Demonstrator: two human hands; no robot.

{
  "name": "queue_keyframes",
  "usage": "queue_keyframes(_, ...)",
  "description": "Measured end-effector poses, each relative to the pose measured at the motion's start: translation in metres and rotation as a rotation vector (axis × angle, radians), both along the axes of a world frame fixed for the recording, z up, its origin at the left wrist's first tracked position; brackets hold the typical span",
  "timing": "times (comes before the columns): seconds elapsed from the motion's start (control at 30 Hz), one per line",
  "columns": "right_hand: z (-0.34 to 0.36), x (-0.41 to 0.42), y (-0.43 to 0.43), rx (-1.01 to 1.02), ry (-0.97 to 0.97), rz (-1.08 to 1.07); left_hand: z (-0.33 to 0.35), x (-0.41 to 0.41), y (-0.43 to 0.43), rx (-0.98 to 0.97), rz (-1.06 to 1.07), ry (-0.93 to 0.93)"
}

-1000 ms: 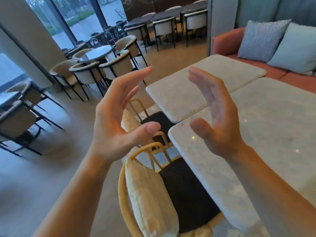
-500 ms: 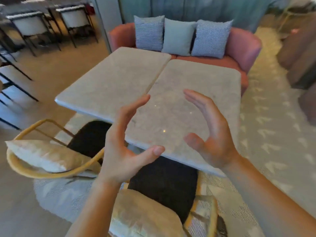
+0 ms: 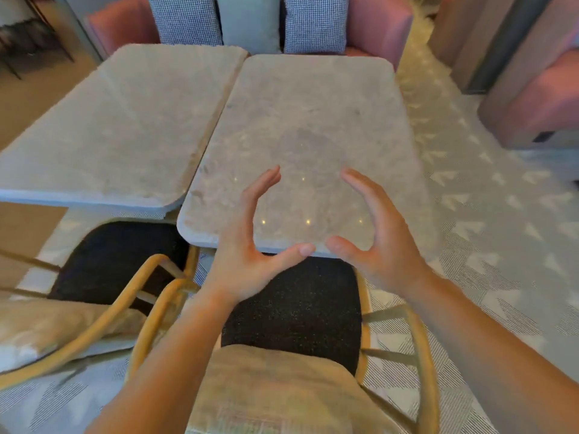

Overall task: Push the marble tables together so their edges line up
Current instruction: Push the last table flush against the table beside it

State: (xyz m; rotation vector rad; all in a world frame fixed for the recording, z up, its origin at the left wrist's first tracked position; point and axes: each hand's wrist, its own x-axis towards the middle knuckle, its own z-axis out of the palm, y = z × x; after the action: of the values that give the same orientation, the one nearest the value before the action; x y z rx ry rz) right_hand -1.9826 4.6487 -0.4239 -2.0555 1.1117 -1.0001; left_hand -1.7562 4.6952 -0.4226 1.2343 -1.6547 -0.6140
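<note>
Cupped hands (image 3: 247,255) (image 3: 376,245) above 2 rounded (veined) marble tables (image 3: 119,126) (image 3: 313,120).

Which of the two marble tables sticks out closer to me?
The right marble table, under both hands; its near edge juts past the left marble table.

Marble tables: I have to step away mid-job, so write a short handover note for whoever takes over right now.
Left hand: open, empty, raised in front of the right table's near edge, touching nothing.
Right hand: open, empty, mirroring it.
Left table and right table stand side by side with a narrow seam between them. Their near edges do not line up: the right table juts nearer than the left. Two chairs are tucked in at the near side; sofa behind.
Done: tables brought close.
Left: probably grip the right table's near edge and push it away until the edges match.
</note>
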Motion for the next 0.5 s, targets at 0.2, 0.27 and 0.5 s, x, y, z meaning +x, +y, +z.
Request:
queue_keyframes(0.2, -0.108, 0.015, -0.043, 0.103, 0.403, -0.093, -0.089, 0.027, -0.062, 0.229, -0.052, -0.276)
queue_keyframes(0.27, -0.131, 0.016, -0.056, 0.149, 0.643, -0.098, -0.115, 0.038, -0.078, 0.285, -0.042, -0.470)
queue_keyframes(0.5, -0.165, 0.023, -0.074, -0.148, 0.958, -0.244, -0.165, 0.051, -0.102, 0.234, 0.114, -0.992)
